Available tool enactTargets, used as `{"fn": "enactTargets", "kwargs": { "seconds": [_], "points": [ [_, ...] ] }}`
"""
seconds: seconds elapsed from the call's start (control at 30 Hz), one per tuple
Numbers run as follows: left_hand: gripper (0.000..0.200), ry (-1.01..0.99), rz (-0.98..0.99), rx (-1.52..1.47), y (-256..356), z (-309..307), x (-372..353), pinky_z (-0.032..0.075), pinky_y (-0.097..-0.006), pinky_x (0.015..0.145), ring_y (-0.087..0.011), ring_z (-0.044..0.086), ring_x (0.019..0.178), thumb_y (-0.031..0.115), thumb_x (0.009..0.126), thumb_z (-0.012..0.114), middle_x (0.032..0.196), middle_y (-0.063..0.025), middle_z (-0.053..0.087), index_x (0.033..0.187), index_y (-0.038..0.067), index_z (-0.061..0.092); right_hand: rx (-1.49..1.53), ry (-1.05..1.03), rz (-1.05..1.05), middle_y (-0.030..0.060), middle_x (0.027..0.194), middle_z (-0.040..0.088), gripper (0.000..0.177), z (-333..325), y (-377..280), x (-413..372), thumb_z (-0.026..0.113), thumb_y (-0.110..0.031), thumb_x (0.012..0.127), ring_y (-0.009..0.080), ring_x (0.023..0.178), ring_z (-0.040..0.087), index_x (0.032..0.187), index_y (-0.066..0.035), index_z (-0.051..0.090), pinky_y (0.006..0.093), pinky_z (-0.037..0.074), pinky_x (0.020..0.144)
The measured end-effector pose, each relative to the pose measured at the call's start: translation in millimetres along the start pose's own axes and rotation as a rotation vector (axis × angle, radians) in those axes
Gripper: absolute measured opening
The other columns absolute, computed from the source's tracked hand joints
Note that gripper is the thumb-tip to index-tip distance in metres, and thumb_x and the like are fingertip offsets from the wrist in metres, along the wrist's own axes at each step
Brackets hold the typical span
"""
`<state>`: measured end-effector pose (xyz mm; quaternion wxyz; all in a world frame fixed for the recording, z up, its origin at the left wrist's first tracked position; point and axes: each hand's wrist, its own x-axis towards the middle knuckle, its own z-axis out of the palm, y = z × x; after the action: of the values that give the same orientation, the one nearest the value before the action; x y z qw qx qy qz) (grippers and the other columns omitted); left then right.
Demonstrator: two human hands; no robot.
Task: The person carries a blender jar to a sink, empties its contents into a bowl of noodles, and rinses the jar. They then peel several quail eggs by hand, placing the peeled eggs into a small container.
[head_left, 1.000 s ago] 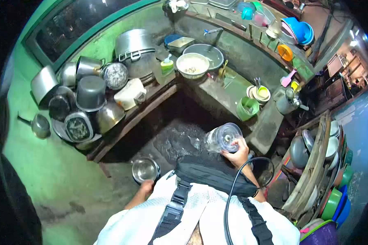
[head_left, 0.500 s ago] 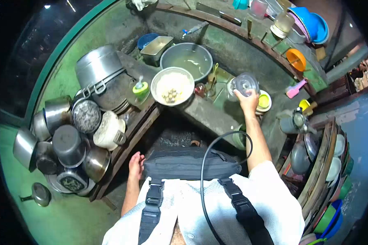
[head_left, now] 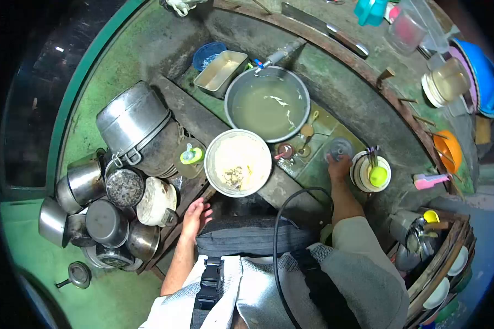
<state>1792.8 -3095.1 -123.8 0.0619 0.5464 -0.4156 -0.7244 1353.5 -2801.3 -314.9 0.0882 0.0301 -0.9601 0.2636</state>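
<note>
- Left hand [head_left: 195, 215]: just on the near side of the white round enamel bowl with food scraps [head_left: 239, 162]; fingers spread loose, holding nothing.
- Right hand [head_left: 338, 167]: right of that bowl, fingers closed on the clear round plastic jar [head_left: 339, 148].
- The jar stands on the wet green counter [head_left: 315, 171], long axis upright, on the far side of the right hand's palm. The left hand is well apart from it.
- Stack of white plates with a yellow-green cup [head_left: 370, 172]: just right of the jar.
- Heap of steel pots [head_left: 132, 118]: left of the bowl.
- Large round metal basin of cloudy water [head_left: 266, 104]: beyond the bowl.
</note>
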Motion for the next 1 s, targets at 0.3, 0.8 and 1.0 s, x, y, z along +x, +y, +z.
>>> {"fn": "enactTargets", "kwargs": {
  "seconds": [0.3, 0.8, 1.0],
  "points": [
    [0.048, -0.212, -0.071, 0.017, 39, 63, 42, 0.055, -0.0320, 0.068, -0.0158, 0.062, 0.086, 0.019, 0.096, 0.049, 0.116, -0.0058, 0.057, 0.139, 0.019, 0.028, -0.161, 0.099, 0.159, 0.0194, 0.103, 0.056, 0.037, -11, -42, 6, 0.075, -0.025, 0.071, 0.0360, 0.096, 0.055, 0.095, 0.000, 0.061, 0.0478, 0.045, 0.081],
    [0.049, -0.694, -0.231, -0.221, 28, 57, 108, 0.057, -0.0425, 0.081, -0.0339, 0.062, 0.100, -0.005, 0.079, 0.047, 0.115, -0.0236, 0.057, 0.127, -0.008, 0.038, 0.043, -0.531, -1.030, 0.0098, 0.089, 0.060, 0.028, -123, -274, -151, 0.063, -0.019, 0.074, 0.0281, 0.087, 0.058, 0.101, -0.013, 0.061, 0.0414, 0.040, 0.076],
    [0.059, -0.790, -0.312, -0.157, 39, 48, 101, 0.055, -0.0413, 0.082, -0.0324, 0.060, 0.103, -0.007, 0.076, 0.043, 0.121, -0.0185, 0.053, 0.133, 0.001, 0.032, 0.042, -0.676, -0.615, 0.0159, 0.090, 0.059, 0.020, -126, -279, -187, 0.057, -0.014, 0.078, 0.0334, 0.093, 0.058, 0.097, -0.009, 0.060, 0.0444, 0.043, 0.083]
  ]
}}
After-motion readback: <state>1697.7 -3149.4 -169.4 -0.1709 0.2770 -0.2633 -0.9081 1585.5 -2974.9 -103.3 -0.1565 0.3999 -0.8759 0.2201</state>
